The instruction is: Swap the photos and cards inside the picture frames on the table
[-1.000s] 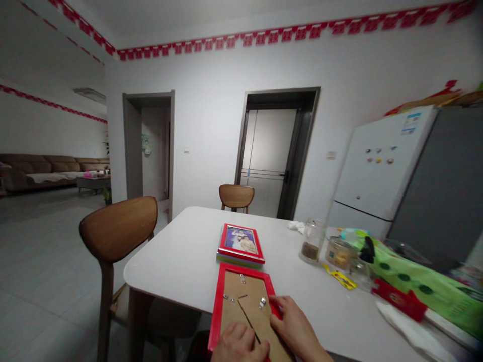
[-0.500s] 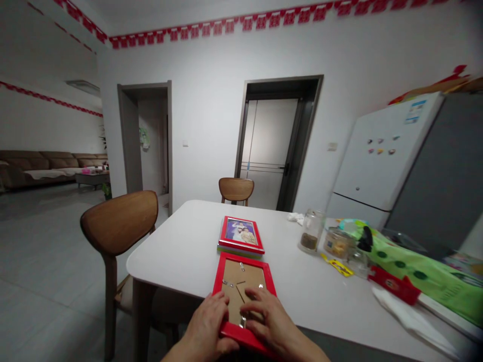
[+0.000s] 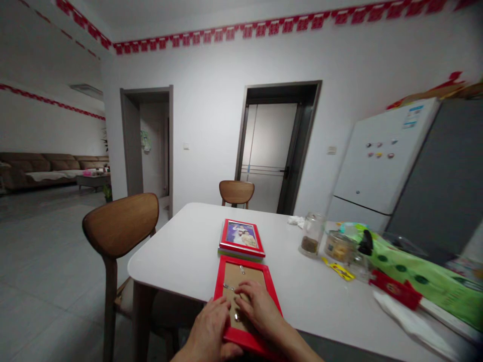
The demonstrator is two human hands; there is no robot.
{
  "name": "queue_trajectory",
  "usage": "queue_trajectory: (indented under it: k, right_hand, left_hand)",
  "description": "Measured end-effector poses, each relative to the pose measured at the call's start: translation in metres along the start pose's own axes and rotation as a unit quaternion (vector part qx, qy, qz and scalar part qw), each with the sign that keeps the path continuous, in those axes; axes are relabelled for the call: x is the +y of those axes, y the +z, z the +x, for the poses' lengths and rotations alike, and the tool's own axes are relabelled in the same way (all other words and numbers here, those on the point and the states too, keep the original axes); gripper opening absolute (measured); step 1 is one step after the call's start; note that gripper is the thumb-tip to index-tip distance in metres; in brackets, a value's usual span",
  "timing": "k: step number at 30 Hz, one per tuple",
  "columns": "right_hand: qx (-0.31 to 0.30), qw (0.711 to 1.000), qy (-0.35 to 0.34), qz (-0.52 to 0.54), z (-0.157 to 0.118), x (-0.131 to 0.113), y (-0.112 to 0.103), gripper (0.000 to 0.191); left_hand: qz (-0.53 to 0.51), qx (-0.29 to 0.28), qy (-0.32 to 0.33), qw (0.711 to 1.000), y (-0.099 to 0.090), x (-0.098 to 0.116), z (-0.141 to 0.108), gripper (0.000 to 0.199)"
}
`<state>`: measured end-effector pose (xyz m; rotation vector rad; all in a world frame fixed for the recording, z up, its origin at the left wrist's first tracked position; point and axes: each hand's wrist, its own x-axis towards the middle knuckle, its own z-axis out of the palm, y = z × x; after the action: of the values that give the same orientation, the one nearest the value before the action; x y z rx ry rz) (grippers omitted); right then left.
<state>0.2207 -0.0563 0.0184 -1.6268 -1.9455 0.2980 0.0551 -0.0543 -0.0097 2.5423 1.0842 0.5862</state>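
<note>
A red picture frame (image 3: 271,287) lies face down near the table's front edge, its brown backing board (image 3: 251,273) upward. Small metal clips (image 3: 242,270) show on the board's far edge and left side, and one more by the near end. My left hand (image 3: 211,322) grips the frame's near left corner, fingers over the side rail and thumb at the near rail. Across the board reaches my right hand (image 3: 260,307), its bent fingers apart and their tips on the middle; its thumb is hidden. Just beyond lies a stack topped by a red-framed photo (image 3: 241,235).
On the white table (image 3: 181,241), to the right, are a glass jar (image 3: 311,236), a clear food tub (image 3: 338,245), a yellow packet (image 3: 341,271), a red box (image 3: 395,289) and a green bag (image 3: 426,274). Wooden chairs (image 3: 123,223) stand at the left and far sides.
My right hand has moved forward and left over the backing board, covering its middle and the right-hand clip. The near clip sits at a different angle. My left hand stays at the corner.
</note>
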Motion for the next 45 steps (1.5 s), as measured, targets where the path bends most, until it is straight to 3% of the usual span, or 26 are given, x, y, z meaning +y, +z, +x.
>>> queue_trajectory:
  k: [4, 10, 16, 29, 37, 42, 45]
  right_hand:
    - [0.010, 0.996, 0.013, -0.089, 0.025, -0.006, 0.015, 0.020]
    - [0.049, 0.989, 0.047, -0.129, 0.040, -0.005, 0.029, 0.021]
    - [0.077, 0.981, 0.080, -0.161, 0.038, 0.011, 0.024, 0.032]
    - [0.068, 0.985, 0.081, -0.136, 0.049, 0.028, 0.020, 0.032]
    - [0.087, 0.986, 0.072, -0.123, 0.026, 0.018, -0.002, 0.032]
    - [0.023, 0.986, 0.074, -0.147, 0.001, 0.022, -0.010, 0.029]
    - [0.025, 0.989, 0.072, -0.127, -0.001, 0.025, -0.007, 0.035]
  left_hand:
    - [0.002, -0.001, 0.016, 1.000, -0.003, 0.002, 0.001, 0.076]
    - [-0.002, 0.002, 0.013, 1.000, -0.006, 0.006, 0.002, 0.080]
    - [-0.009, -0.006, -0.015, 1.000, -0.002, 0.007, 0.002, 0.077]
    - [0.006, -0.019, -0.018, 1.000, -0.007, 0.013, 0.004, 0.074]
    - [0.005, -0.002, 0.000, 1.000, 0.003, 0.001, 0.010, 0.072]
    - [-0.005, 0.017, -0.017, 1.000, 0.004, 0.000, 0.010, 0.068]
    - [-0.019, 0.013, -0.019, 1.000, 0.003, 0.001, 0.010, 0.059]
